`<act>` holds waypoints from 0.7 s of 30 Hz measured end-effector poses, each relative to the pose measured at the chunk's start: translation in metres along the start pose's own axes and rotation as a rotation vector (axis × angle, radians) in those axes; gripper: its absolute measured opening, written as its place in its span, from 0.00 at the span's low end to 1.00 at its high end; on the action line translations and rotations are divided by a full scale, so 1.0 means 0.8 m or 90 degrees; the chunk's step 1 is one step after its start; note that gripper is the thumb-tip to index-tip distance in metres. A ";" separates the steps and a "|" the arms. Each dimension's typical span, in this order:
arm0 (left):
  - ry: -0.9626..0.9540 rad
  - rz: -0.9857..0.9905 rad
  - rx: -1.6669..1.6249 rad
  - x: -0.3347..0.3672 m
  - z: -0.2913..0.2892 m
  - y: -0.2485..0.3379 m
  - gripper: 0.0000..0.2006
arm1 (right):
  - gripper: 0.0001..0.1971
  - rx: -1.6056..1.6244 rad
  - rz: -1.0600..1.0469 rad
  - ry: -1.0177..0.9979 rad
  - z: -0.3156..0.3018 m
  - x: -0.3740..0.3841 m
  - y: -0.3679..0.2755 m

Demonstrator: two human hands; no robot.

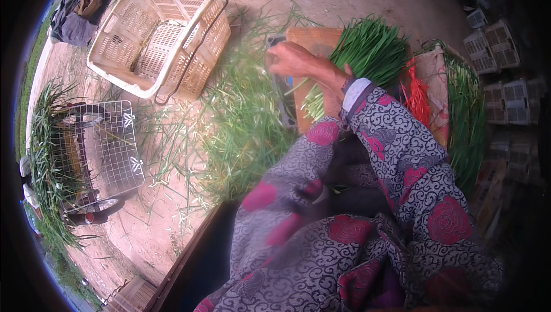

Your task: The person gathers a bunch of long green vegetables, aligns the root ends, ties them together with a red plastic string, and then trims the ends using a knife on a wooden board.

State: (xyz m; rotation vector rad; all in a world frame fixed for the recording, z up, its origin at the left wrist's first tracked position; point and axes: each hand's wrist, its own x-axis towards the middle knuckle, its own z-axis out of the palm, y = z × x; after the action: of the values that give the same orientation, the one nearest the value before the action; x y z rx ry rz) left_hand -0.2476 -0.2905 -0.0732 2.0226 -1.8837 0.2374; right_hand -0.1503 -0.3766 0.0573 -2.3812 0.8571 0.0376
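Note:
A thick bunch of garlic chives lies across an orange-brown board, its pale cut ends toward me and its leaves pointing to the far right. My left hand is wrapped over the bunch near the stems, partly hidden beneath my right wrist. Crossing above it, my right hand reaches left with its fingers closed. That hand is beside a grey metal-looking device at the board's left edge; whatever is in its fingers is hidden. Red plastic ties hang right of the bunch.
A cream plastic crate with a wire handle stands at far left. Loose chive scraps cover the ground left of the board. A wire cart basket is farther left. More chives lie at right, with stacked crates beyond.

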 end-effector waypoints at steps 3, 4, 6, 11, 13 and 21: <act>-0.226 0.066 0.028 0.015 -0.070 0.002 0.22 | 0.13 0.016 -0.019 0.077 0.015 -0.025 0.102; -0.255 0.041 0.027 0.022 -0.072 0.003 0.22 | 0.12 -0.046 -0.043 0.073 0.020 -0.030 0.121; -0.206 0.080 0.035 0.016 -0.086 -0.007 0.22 | 0.10 -0.178 0.008 -0.001 0.010 -0.049 0.114; -0.128 0.064 0.000 0.012 -0.086 -0.013 0.22 | 0.09 -0.149 -0.081 0.097 0.015 -0.062 0.133; -0.146 0.055 -0.034 0.012 -0.082 -0.009 0.24 | 0.10 -0.188 -0.003 0.009 0.004 -0.063 0.130; -0.067 0.014 -0.164 0.014 -0.087 -0.014 0.38 | 0.13 -0.107 0.068 -0.066 -0.035 -0.081 0.144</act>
State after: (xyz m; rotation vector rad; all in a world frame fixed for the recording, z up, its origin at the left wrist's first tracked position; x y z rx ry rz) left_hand -0.2273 -0.2742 -0.0071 1.8736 -1.8905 -0.1042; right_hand -0.2743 -0.4251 0.0337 -2.4612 0.9633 0.2840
